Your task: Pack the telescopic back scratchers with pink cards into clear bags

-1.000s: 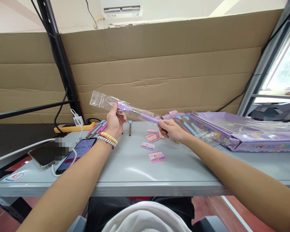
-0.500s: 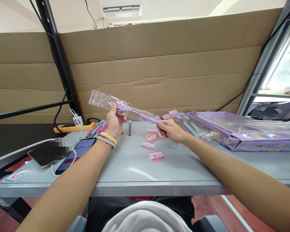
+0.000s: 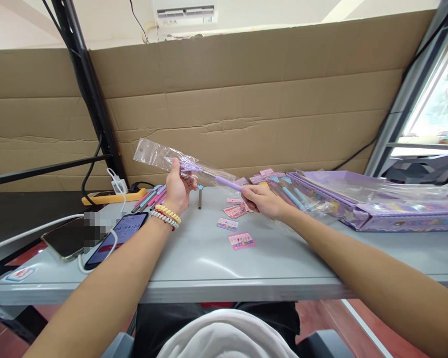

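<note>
A purple telescopic back scratcher [image 3: 227, 182] is held up at a tilt above the table, its head higher on the left. My left hand [image 3: 179, 189] is closed around its head end, together with a clear plastic bag [image 3: 149, 151] that sticks out past the fingers. The thin metal shaft shows between head and handle. My right hand [image 3: 261, 200] pinches the lower end of the purple handle. Small printed pink cards [image 3: 242, 241] lie on the table below. A single back scratcher with a blue claw head [image 3: 200, 196] lies just right of my left hand.
A purple box [image 3: 399, 219] with clear plastic on it stands at the right, beside bagged blue back scratchers [image 3: 293, 196]. Several pink and blue handles [image 3: 151, 196] lie at the left, near two phones [image 3: 117, 241] and white cables. Cardboard [image 3: 246, 99] walls off the back.
</note>
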Tool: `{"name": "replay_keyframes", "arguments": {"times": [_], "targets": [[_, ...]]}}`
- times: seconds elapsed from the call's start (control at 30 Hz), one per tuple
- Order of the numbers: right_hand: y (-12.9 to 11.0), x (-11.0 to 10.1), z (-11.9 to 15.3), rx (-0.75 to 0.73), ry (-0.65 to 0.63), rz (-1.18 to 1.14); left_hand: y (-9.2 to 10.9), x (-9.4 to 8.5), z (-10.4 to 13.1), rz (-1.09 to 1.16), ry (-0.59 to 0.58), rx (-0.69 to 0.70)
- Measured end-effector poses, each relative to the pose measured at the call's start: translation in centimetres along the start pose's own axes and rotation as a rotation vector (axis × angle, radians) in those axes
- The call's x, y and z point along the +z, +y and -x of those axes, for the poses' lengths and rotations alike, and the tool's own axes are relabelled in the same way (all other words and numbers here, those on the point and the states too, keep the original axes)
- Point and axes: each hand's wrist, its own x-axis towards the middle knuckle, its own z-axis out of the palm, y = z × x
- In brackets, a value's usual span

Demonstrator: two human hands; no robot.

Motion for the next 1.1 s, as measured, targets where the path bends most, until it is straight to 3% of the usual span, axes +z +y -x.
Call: {"name": "replay_keyframes", "arguments": {"times": [0.23,0.37,0.67,1.1], "targets": [[0.6,-0.1,-0.2,-0.005,0.038,-0.011,-0.4,0.0,0.1,-0.049,-0.02,0.032],[0.8,0.0,-0.3,-0.014,0.086,0.021,-0.9,0.4,0.7,-0.143,-0.094,0.052],[0.9,0.2,-0.2,-0.086,0.073,0.201,-1.7,0.9,1.9,-0.275,-0.237,-0.015],[0.3,0.3,0.1,-0.147,0.038,0.443,-2.2,0.8,2.0,-0.371,-0.303,-0.044]]}}
